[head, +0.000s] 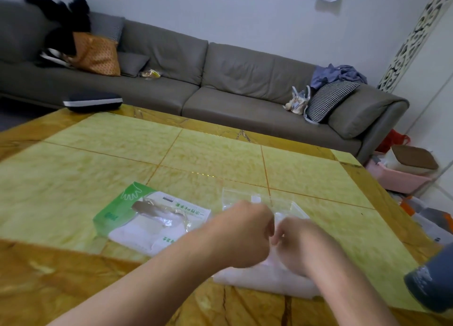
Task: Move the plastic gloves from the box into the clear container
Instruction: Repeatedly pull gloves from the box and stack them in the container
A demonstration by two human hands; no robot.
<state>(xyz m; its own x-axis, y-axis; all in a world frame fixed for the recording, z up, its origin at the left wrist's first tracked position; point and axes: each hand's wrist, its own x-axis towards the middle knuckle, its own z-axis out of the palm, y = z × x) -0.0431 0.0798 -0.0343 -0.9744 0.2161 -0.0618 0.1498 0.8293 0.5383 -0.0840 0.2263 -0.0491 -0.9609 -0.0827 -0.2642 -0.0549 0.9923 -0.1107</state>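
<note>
Both hands, left and right, fingers curled on the clear bag, beside the glove box on the counter.

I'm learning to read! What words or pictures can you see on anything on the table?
Green and white glove box: a white hand outline sits on the green corner.
A line of green characters, upside down from here, too blurred to read.
A small dark label near the top edge, too small to read.
Nothing else shows writing.
</note>
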